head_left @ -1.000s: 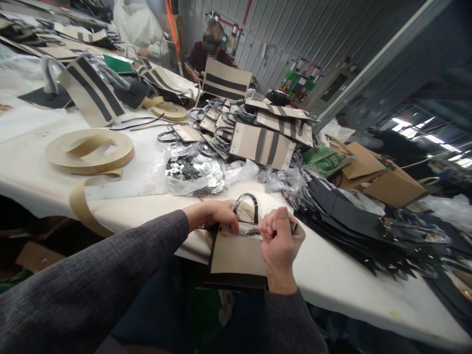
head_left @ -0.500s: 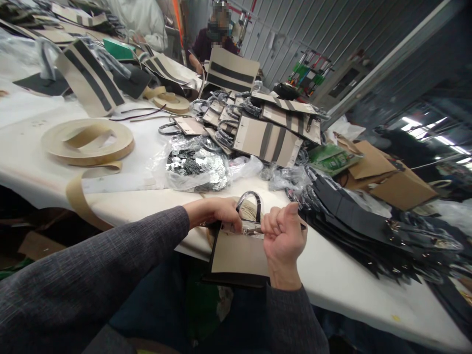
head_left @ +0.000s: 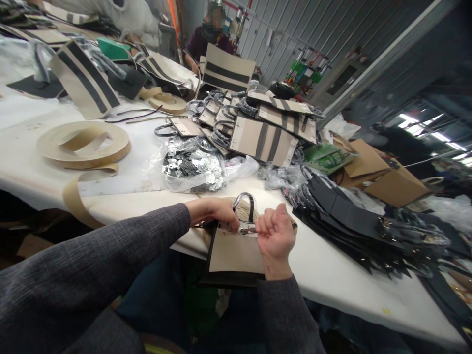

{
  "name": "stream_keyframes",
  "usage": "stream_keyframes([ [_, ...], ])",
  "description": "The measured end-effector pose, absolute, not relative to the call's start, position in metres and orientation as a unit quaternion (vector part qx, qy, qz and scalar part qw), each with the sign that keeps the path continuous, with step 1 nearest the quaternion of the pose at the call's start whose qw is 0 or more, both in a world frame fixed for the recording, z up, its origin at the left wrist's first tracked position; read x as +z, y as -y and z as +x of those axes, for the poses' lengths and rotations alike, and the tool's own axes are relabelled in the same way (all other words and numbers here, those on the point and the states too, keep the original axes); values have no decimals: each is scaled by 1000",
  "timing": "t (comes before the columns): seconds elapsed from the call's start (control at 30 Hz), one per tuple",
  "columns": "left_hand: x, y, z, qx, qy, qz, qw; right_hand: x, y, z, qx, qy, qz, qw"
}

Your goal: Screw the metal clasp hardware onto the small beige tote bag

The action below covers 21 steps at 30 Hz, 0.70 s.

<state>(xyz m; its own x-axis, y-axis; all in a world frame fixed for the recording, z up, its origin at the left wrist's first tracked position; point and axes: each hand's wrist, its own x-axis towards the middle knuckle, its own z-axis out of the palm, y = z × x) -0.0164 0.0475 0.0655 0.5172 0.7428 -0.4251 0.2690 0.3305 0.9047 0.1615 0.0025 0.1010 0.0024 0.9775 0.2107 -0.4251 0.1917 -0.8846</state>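
Note:
A small beige bag [head_left: 236, 251] with black edging and a black handle [head_left: 245, 200] hangs over the near edge of the white table [head_left: 332, 268]. My left hand [head_left: 216, 212] is closed on the bag's top edge at the left. My right hand [head_left: 275, 238] is curled in a fist at the top edge on the right, gripping a thin metal tool or clasp [head_left: 246, 229] that points toward my left fingers. What exactly the right fingers hold is partly hidden.
A clear plastic bag of dark small parts [head_left: 193, 169] lies just beyond my hands. A pile of striped beige bags [head_left: 263, 137] sits behind it, stacked black bags [head_left: 354, 221] at the right, a roll of beige tape [head_left: 83, 145] at the left. Other people work at the far end.
My right hand has turned slightly and dropped a little at the bag's top edge. The view has shifted a bit; both hands stay on the bag.

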Motion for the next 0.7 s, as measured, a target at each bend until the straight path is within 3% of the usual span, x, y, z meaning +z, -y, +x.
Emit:
stream_keyframes([
  [0.17,65,-45,-21,185,-443,546,687,111,-11,171,597,449,-302,592],
  [0.53,65,-45,-20,186,-441,535,696,111,-4,148,500,439,-347,661],
  [0.7,67,-42,-21,172,-469,545,673,113,-5,169,552,417,-328,643],
])
